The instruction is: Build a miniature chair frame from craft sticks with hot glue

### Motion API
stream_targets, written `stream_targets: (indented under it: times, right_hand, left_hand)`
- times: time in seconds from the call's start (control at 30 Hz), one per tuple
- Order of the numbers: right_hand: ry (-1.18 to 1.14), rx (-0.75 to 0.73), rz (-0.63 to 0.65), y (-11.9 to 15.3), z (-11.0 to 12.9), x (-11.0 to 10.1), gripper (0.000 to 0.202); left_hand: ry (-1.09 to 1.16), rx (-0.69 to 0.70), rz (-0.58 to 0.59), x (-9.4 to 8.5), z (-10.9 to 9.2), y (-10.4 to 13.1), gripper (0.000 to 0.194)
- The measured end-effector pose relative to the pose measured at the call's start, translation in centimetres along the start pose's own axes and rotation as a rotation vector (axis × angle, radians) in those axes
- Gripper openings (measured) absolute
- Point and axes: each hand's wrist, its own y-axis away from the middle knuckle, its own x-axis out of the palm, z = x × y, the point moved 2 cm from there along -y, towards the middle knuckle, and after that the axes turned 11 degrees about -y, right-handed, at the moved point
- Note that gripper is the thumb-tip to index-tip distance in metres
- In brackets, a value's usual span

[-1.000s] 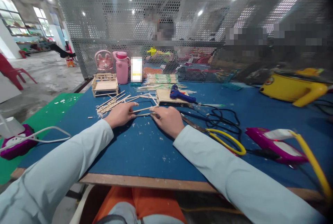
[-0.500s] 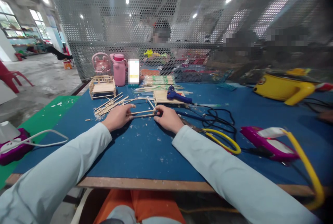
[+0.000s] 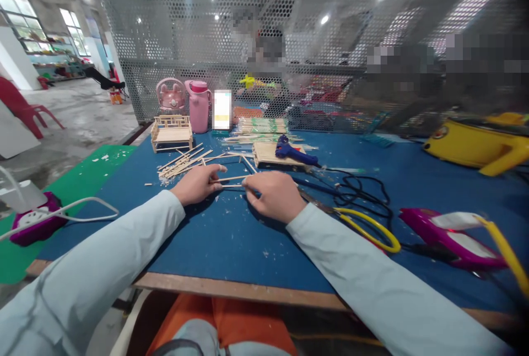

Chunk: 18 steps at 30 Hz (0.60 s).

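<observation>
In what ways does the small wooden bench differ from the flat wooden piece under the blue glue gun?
The small bench has raised rails, while the flat piece shows none and looks lower. The blue glue gun rests on the flat piece, but not on the small bench. Both are pale and wood-coloured.

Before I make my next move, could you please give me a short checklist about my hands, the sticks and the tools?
1. Left hand on the held sticks: ok, the fingers are at their left end.
2. Right hand gripping firmly: cannot tell, the back of the hand hides part of the fingers.
3. Glue gun put down: ok, it lies on the wooden panel.
4. Glue gun cool: cannot tell.
5. Yellow-handled tool well away from the right wrist: not ok, it lies close beside it.
6. Loose sticks sorted: not ok, some lie crossed.
</observation>
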Motion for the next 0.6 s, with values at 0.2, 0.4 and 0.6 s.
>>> stream_targets:
  times: [0.2,0.4,0.6]
  right_hand:
    - [0.134,0.159,0.198,-0.5,0.6,1.2,0.033]
    - [0.149,0.186,0.196,-0.1,0.2,0.4,0.03]
    - [0.13,0.198,0.149,0.2,-0.1,0.4,0.028]
  left_hand:
    - [0.028,-0.015,0.031,0.1,0.0,0.0,0.04]
    - [0.054,0.042,0.009,-1.8,0.0,0.5,0.052]
    - [-0.012,-0.183,-0.177,-2.9,0.8,0.5,0.033]
